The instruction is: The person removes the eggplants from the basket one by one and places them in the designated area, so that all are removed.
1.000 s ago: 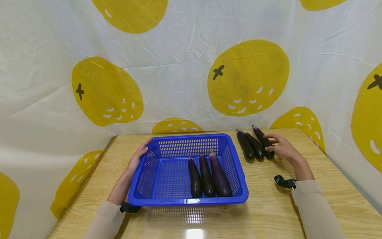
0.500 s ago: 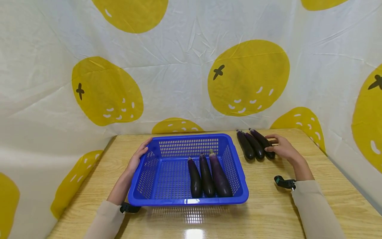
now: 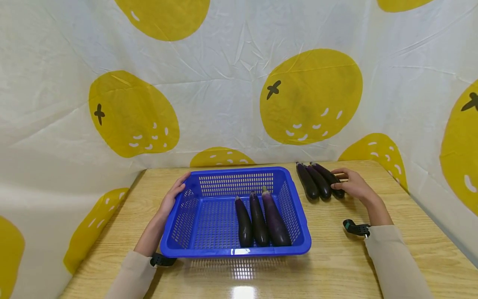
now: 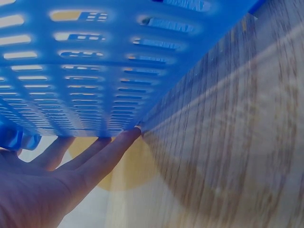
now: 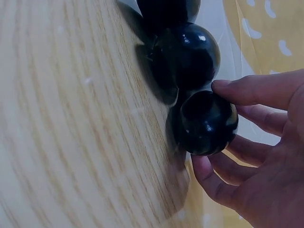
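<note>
My right hand (image 3: 354,185) grips the rightmost of three dark eggplants on the table, near its rounded end. In the right wrist view, thumb and fingers lie on opposite sides of that eggplant (image 5: 207,124), and a second eggplant (image 5: 187,56) sits close against it. The middle eggplant (image 3: 318,182) and the left one (image 3: 307,181) lie side by side, stems toward the wall. My left hand (image 3: 171,198) rests along the left side of a blue plastic basket (image 3: 239,252). Its fingers (image 4: 105,159) reach out straight against the basket's slotted outer wall.
Inside the basket, three more eggplants (image 3: 260,220) lie in a row on the right half. The wooden table (image 3: 336,265) ends at the back against a white cloth (image 3: 220,108) printed with yellow fruit. Black straps (image 3: 356,227) are worn at both wrists.
The stem end of the gripped eggplant has swung left, bringing it alongside the other two on the table. My left hand and the basket stay where they were.
</note>
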Demonstrator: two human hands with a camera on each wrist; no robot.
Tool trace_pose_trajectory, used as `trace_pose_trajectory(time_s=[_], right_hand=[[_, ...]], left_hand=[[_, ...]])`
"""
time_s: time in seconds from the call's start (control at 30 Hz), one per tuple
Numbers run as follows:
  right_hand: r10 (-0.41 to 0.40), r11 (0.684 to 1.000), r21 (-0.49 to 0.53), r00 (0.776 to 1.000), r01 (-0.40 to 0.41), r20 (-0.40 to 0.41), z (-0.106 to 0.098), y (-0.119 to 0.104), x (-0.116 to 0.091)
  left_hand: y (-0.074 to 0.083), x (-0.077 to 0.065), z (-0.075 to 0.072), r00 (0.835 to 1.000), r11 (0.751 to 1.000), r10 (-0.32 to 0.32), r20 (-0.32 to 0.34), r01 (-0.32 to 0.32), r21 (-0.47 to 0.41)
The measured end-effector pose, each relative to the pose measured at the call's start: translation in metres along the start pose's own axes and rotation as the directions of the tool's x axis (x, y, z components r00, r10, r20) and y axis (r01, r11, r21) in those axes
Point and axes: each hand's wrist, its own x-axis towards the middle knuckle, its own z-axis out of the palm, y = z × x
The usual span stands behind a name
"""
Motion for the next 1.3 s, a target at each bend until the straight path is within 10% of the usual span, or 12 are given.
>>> trace_pose_trajectory(time_s=[1.3], right_hand=[[0.046,0.998,0.036,0.998,-0.047,0.034,-0.0027,-0.0043,-0.0041]], left_hand=[[0.0024,-0.0033,0.0016,1.0,0.999,-0.031,0.006,0.031,0.016]])
